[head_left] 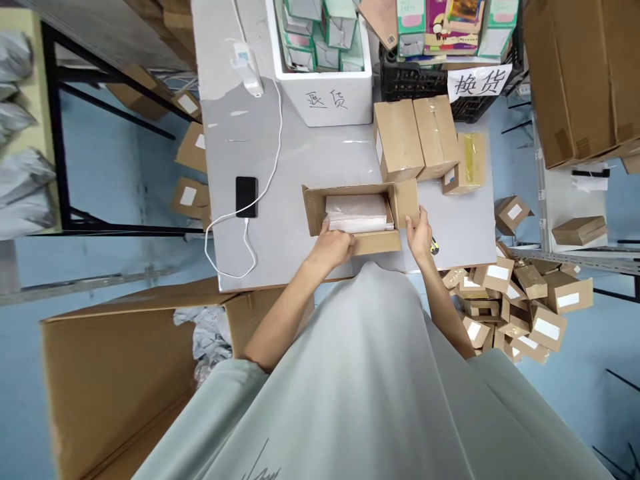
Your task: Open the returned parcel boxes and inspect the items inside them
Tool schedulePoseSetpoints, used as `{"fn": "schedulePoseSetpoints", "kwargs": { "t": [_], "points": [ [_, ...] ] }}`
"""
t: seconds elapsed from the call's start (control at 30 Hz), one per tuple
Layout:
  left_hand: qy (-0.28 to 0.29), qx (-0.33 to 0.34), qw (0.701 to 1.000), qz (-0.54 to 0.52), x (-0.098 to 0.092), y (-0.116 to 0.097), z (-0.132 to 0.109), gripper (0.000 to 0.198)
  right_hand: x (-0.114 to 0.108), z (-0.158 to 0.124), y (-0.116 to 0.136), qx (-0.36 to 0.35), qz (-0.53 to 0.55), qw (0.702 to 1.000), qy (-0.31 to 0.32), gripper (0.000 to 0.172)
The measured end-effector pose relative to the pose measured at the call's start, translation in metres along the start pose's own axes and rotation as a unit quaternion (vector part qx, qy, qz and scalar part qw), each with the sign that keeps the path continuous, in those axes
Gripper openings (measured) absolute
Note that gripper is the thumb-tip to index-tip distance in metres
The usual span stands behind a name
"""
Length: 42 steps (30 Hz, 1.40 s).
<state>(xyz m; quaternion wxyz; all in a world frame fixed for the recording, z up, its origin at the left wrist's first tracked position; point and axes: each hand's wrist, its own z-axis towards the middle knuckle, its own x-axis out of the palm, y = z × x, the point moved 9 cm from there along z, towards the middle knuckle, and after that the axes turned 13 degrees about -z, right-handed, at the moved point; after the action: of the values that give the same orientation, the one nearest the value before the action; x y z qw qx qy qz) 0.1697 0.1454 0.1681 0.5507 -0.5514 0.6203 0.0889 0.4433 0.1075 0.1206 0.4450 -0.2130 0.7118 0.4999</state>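
An opened cardboard box [376, 243] lies near the table's front edge with its end flaps spread. Inside it rests a whitish, plastic-wrapped pack [356, 208]; what the wrapping covers I cannot make out. My left hand [334, 244] is closed over the box's near left corner, fingertips at the near side of the pack. At the other end, my right hand [420, 235] grips the right flap between thumb and fingers. Just beside that hand, partly hidden, is a black and yellow cutter [435, 247].
Closed cartons [399, 141] stand behind the box. Farther back are a white foam bin [330, 100] and a black crate [415, 83], both filled. A black phone-like device [247, 197] with a white cable lies left. Small boxes [520, 313] pile up on the right; a large carton [125, 380] stands lower left.
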Motion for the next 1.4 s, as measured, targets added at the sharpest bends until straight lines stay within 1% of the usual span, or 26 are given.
{"fn": "schedulePoseSetpoints", "kwargs": {
  "t": [0.03, 0.1, 0.2, 0.27, 0.33, 0.4, 0.53, 0.6, 0.73, 0.8, 0.83, 0.9, 1.0, 1.1, 1.2, 1.3, 1.37, 1.4],
  "points": [
    [0.003, 0.006, 1.000, 0.005, 0.007, -0.004, 0.007, 0.024, -0.005, -0.002, 0.006, -0.017, -0.046, 0.999, -0.019, 0.057],
    [-0.016, 0.013, 1.000, 0.004, 0.015, -0.012, 0.023, 0.022, -0.007, -0.009, 0.020, -0.059, -0.116, 0.991, -0.034, 0.056],
    [-0.059, 0.016, 0.998, -0.011, 0.017, -0.014, 0.045, 0.028, 0.006, -0.022, 0.038, -0.140, -0.142, 0.980, -0.003, 0.048],
    [-0.070, 0.016, 0.997, -0.025, 0.014, -0.009, 0.055, 0.035, 0.015, -0.029, 0.041, -0.172, -0.138, 0.975, 0.017, 0.046],
    [-0.066, 0.010, 0.997, -0.035, 0.011, 0.001, 0.063, 0.039, 0.022, -0.031, 0.036, -0.169, -0.137, 0.976, 0.030, 0.050],
    [-0.043, -0.002, 0.999, -0.033, 0.010, 0.012, 0.071, 0.041, 0.028, -0.030, 0.029, -0.152, -0.132, 0.978, 0.048, 0.053],
    [0.058, -0.017, 0.998, 0.004, 0.021, 0.026, 0.088, 0.054, 0.041, -0.030, 0.020, -0.143, -0.112, 0.979, 0.089, 0.057],
    [0.092, -0.015, 0.995, 0.040, 0.027, 0.025, 0.096, 0.061, 0.045, -0.030, 0.020, -0.147, -0.108, 0.979, 0.096, 0.057],
    [0.126, 0.023, 0.987, 0.094, 0.032, 0.012, 0.105, 0.078, 0.051, -0.030, 0.019, -0.150, -0.099, 0.979, 0.097, 0.055],
    [0.127, 0.038, 0.985, 0.106, 0.029, 0.009, 0.105, 0.084, 0.054, -0.029, 0.018, -0.149, -0.088, 0.980, 0.095, 0.055],
    [0.117, 0.043, 0.986, 0.111, 0.024, 0.009, 0.104, 0.086, 0.055, -0.028, 0.018, -0.148, -0.080, 0.981, 0.093, 0.054],
    [0.081, 0.044, 0.989, 0.118, 0.011, 0.014, 0.103, 0.088, 0.057, -0.025, 0.018, -0.146, -0.065, 0.983, 0.091, 0.054],
    [0.026, 0.014, 0.993, 0.115, -0.006, 0.025, 0.105, 0.086, 0.061, -0.023, 0.020, -0.145, -0.052, 0.983, 0.095, 0.053],
    [0.003, -0.017, 0.995, 0.103, -0.008, 0.027, 0.112, 0.090, 0.062, -0.022, 0.022, -0.149, -0.054, 0.983, 0.094, 0.053],
    [0.016, -0.048, 0.995, 0.085, 0.003, 0.022, 0.120, 0.096, 0.060, -0.021, 0.022, -0.152, -0.062, 0.982, 0.090, 0.051],
    [0.054, -0.068, 0.994, 0.061, 0.013, 0.016, 0.123, 0.092, 0.059, -0.019, 0.021, -0.157, -0.063, 0.982, 0.087, 0.049],
    [0.065, -0.078, 0.994, 0.050, 0.010, 0.013, 0.120, 0.091, 0.058, -0.019, 0.021, -0.158, -0.064, 0.982, 0.084, 0.049],
    [0.062, -0.086, 0.993, 0.047, 0.004, 0.013, 0.118, 0.091, 0.057, -0.019, 0.020, -0.155, -0.066, 0.982, 0.083, 0.048]
  ]
}}
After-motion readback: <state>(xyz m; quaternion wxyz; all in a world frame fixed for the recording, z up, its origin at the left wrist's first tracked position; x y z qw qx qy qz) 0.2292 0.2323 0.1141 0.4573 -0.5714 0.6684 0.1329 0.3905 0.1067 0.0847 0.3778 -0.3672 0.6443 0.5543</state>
